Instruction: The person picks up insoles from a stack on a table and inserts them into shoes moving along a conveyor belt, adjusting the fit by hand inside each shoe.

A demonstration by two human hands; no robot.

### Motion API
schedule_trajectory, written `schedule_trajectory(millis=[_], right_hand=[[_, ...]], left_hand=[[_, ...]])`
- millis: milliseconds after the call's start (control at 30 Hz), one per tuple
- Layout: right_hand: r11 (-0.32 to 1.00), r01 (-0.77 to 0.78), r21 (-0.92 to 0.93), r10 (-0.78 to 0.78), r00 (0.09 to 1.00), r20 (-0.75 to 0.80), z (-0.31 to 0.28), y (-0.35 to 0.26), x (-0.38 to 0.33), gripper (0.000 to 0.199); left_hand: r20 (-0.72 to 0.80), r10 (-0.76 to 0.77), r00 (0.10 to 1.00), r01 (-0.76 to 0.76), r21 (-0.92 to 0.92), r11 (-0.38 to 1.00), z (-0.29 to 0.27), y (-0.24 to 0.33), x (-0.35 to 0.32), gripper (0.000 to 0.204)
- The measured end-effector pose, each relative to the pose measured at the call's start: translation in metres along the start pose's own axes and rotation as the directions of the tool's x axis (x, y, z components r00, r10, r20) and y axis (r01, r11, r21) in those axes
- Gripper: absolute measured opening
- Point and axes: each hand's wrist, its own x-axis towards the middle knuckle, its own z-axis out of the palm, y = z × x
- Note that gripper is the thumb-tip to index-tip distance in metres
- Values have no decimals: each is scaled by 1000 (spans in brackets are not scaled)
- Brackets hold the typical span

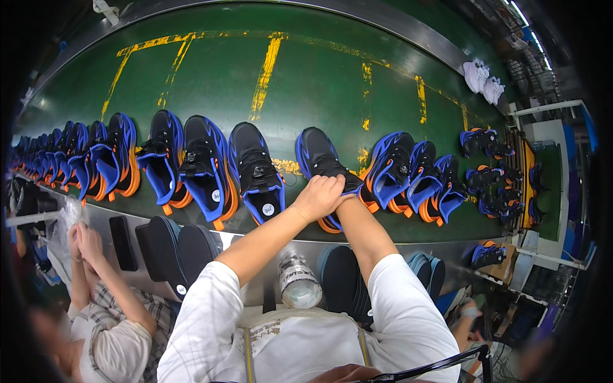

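Fingers (329,185) of both hands were curled together, clamped on 1 black and blue sneaker (319,156) on the green conveyor belt (319,83), probably steadying it, right hand mostly hidden.

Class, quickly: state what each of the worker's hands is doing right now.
Left hand: closed on the black-and-blue sneaker with orange sole on the green conveyor belt.
Right hand: hidden behind the left; cannot be told.
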Motion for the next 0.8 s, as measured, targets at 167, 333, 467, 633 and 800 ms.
schedule_trajectory(millis=[167, 333, 467, 633, 800], right_hand=[[995, -11, -97, 23, 991, 128, -12, -2, -1, 29], [971, 74, -227, 13, 934, 357, -41, -13, -32, 29], [859, 435, -270, -331, 875, 353, -40, 5, -71, 48], [949, 266, -168, -108, 776, 621, -51, -7, -81, 66], [964, 253, -78, -244, 964, 109, -17, 4, -86, 42]], left_hand=[[-17, 39, 999, -39, 17, 999, 1, -6, 6, 41], [-14, -31, 999, 32, 128, 991, 3, -12, 5, 35], [136, -506, 852, 519, -87, 850, -4, -7, 8, 35], [273, -687, 673, 736, -166, 656, -12, -19, 22, 35], [169, -8, 986, -35, 249, 968, -18, -25, 27, 24]])
